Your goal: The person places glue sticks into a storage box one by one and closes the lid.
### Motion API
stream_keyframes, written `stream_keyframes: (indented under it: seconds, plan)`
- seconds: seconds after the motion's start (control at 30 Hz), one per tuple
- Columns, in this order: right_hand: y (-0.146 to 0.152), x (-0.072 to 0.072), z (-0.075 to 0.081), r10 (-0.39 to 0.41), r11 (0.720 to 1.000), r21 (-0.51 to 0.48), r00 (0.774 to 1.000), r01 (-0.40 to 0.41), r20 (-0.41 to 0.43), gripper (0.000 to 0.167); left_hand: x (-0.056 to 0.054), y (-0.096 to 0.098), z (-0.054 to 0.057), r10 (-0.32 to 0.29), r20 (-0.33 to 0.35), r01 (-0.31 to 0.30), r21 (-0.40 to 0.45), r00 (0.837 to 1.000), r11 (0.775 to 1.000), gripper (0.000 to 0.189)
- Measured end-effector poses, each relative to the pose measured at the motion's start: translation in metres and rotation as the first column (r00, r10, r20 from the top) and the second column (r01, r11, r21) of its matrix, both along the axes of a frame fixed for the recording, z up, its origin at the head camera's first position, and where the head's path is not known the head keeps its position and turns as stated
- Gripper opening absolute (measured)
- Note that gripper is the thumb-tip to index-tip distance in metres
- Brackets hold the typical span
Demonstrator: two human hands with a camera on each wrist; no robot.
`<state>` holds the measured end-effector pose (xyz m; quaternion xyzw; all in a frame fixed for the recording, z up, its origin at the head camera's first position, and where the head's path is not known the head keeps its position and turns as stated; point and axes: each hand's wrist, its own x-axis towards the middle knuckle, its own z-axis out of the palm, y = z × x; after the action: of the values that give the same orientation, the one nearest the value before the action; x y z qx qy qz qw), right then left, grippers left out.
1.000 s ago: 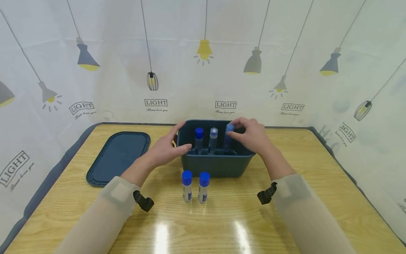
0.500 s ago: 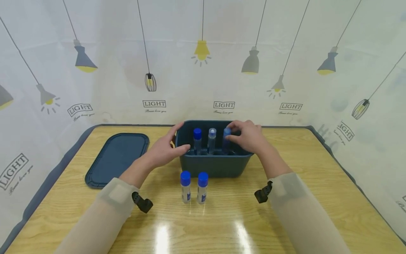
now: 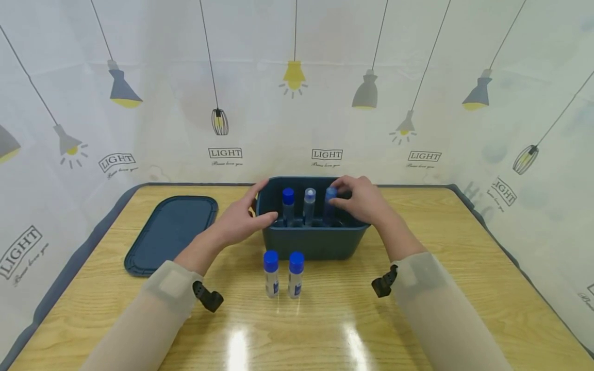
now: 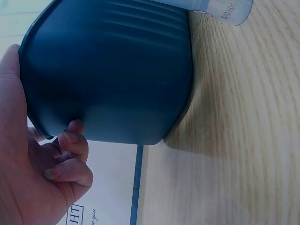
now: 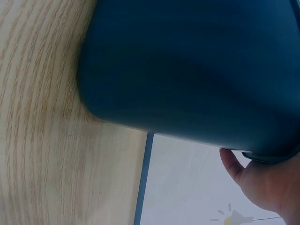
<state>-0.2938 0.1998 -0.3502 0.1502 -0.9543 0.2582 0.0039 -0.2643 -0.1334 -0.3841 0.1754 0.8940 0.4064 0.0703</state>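
A dark blue-green plastic bin (image 3: 313, 243) stands on the table, with three slim clear bottles upright inside it. The left bottle (image 3: 288, 206) has a blue cap; the middle bottle (image 3: 309, 206) has a pale, clear top. My right hand (image 3: 362, 200) reaches over the bin's right end and pinches the blue-capped bottle (image 3: 330, 198) between thumb and fingers. At the opposite end my left hand (image 3: 238, 219) holds the bin, thumb over the rim and curled fingers outside against the end wall (image 4: 108, 79). Two more blue-capped clear bottles, front left (image 3: 271, 274) and front right (image 3: 295, 275), stand before the bin.
A dark blue lid (image 3: 171, 234) lies flat on the wooden table (image 3: 441, 288), left of the bin. Behind the table hangs a pale cloth (image 3: 260, 62) printed with lamps. In the left wrist view a clear bottle (image 4: 229, 8) shows beside the bin.
My right hand has lowered the blue-capped bottle slightly into the bin and shifted a little left with it. The left hand keeps its hold on the bin; the view has shifted slightly.
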Motion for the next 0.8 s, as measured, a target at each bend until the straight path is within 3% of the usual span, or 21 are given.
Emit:
stream_keyframes:
  seconds: [0.2, 0.8]
  plan:
    - [0.0011, -0.0011, -0.0011, -0.006, 0.997, -0.071, 0.999, 0.008, 0.035, 0.046, -0.0002, 0.0, -0.0001, 0.001, -0.002, -0.001, -0.004, 1.0, 1.0, 0.096]
    - [0.0035, 0.0021, -0.0024, -0.071, 0.974, -0.215, 0.997, 0.077, 0.034, 0.045, -0.0035, -0.0015, -0.0043, -0.002, -0.004, 0.002, 0.006, 1.0, 1.0, 0.096]
